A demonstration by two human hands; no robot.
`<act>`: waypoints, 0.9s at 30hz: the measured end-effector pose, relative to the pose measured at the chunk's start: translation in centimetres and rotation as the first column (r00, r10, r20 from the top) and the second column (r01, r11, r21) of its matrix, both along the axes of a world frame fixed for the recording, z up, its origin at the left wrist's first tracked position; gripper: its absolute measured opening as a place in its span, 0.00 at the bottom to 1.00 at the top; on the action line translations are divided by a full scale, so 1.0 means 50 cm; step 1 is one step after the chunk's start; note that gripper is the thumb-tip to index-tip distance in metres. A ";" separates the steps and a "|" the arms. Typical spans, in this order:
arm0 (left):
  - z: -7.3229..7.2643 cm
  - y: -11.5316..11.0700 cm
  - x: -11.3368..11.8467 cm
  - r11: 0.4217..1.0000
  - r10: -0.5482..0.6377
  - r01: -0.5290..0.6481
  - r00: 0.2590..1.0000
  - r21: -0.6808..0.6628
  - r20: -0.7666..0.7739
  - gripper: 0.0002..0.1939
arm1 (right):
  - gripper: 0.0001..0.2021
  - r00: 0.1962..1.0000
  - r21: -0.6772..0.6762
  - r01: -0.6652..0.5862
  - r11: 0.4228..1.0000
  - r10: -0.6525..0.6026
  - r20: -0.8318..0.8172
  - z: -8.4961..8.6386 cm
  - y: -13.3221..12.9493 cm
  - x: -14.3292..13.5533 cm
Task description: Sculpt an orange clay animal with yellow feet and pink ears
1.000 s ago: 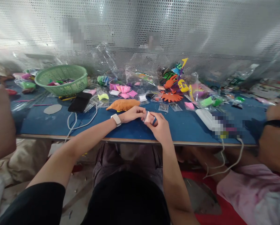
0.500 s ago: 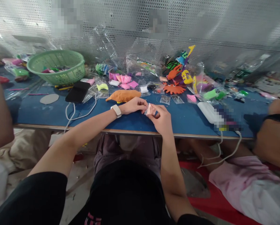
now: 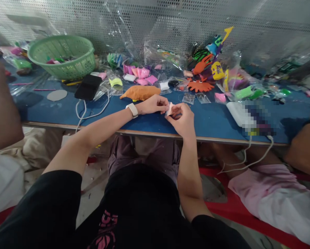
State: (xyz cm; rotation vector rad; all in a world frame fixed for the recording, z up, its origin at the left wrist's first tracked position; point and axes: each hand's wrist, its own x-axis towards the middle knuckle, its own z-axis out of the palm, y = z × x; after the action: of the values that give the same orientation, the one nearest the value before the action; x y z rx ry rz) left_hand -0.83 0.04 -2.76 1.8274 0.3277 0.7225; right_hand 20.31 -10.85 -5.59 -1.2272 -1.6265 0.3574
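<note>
Meanwhile, the left hand [image 3: 155, 104] and the right hand [image 3: 182, 119] are both pinching a small pale pink packet [image 3: 169, 108] between thumb and fingertips, holding it just above the near part of the blue table [image 3: 212, 122], in front of the orange clay shape [image 3: 140, 92]. Compared with a second ago, the packet is looking narrower and more bunched, as if it is being squeezed or folded between the fingers, and the two hands are sitting closer together around it; the head camera is also tipping further down, so the whole bench is appearing higher in view. My judgement is that the packet is being worked open or kneaded, and that nothing has come out of it yet. The left wrist is wearing a white band [image 3: 132, 110]. Farther back, the green basket [image 3: 62, 56], the black phone [image 3: 88, 86] with its white cable [image 3: 92, 114], and a scatter of small pink packets [image 3: 142, 73] are lying well apart from the hands, and an orange crab cut-out [image 3: 200, 85] is lying near the coloured foam figures. As for writing, no brand or label is readable anywhere: patches on the white box [image 3: 241, 114] to the right are blurred, and the pink print on the black shirt [image 3: 106, 226] is too cropped to read.
</note>
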 end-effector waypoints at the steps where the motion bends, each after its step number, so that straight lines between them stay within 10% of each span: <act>1: -0.001 0.001 0.000 1.000 -0.004 0.004 1.000 0.019 -0.007 0.22 | 0.19 0.999 -0.003 -0.036 0.999 0.036 -0.015 0.003 -0.002 -0.002; 16: -0.006 0.005 -0.006 0.966 0.008 0.011 0.997 0.257 -0.075 0.16 | 0.05 0.991 -0.084 -0.087 0.993 0.078 -0.106 0.018 -0.017 -0.008; 27: -0.019 0.003 0.006 0.828 0.190 -0.075 0.970 0.556 -0.151 0.04 | 0.23 0.997 -0.076 0.066 0.995 -0.068 -0.023 0.020 -0.005 -0.005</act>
State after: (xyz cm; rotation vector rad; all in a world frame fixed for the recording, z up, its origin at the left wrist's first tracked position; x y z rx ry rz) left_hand -0.51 0.17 -3.73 2.4566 0.4129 0.7828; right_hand 20.07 -11.08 -4.58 -1.3246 -1.5582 0.3937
